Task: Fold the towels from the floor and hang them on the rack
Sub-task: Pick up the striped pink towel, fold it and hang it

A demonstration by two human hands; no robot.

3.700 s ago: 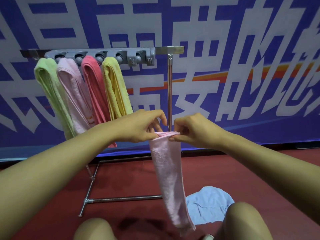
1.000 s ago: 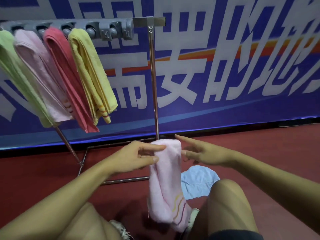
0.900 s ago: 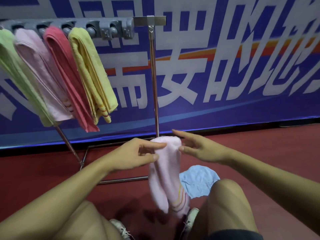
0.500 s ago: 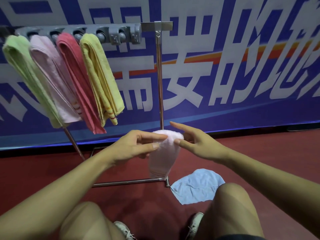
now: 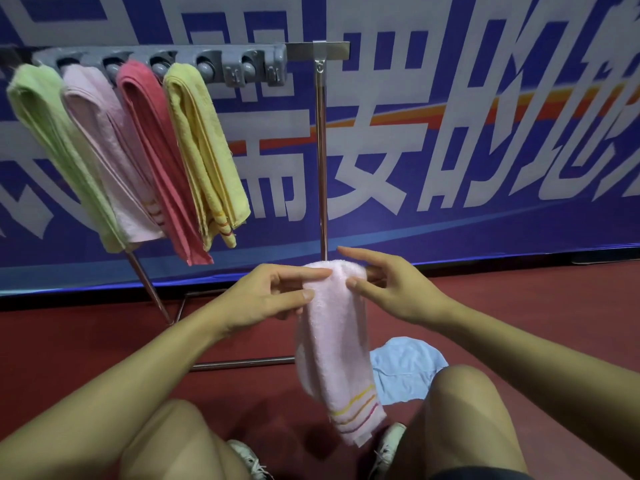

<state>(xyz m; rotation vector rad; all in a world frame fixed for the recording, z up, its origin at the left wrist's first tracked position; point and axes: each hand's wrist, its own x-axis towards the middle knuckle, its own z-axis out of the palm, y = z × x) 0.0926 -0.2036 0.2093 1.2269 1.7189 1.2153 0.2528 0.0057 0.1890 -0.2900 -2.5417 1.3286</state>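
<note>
A folded light pink towel (image 5: 334,344) hangs doubled over my fingers in front of me, its striped end near my knees. My left hand (image 5: 266,296) pinches its top fold from the left. My right hand (image 5: 388,285) touches the fold from the right with thumb and spread fingers. The rack's grey holder bar (image 5: 221,62) runs across the upper left on a metal stand. Green (image 5: 52,140), pink (image 5: 104,147), red (image 5: 156,161) and yellow (image 5: 204,147) towels hang from it. A light blue towel (image 5: 405,368) lies crumpled on the red floor behind the pink one.
The rack's upright pole (image 5: 322,150) stands just behind my hands, with its base tubes (image 5: 242,362) on the floor. Two free holder slots (image 5: 249,69) sit at the bar's right end. A blue banner wall (image 5: 485,150) closes the back. My knees and shoes fill the bottom.
The pink towel went from a long strip held by both hands to a shorter doubled fold draped over my fingers. Its striped end now hangs in front, and the view dropped lower.
</note>
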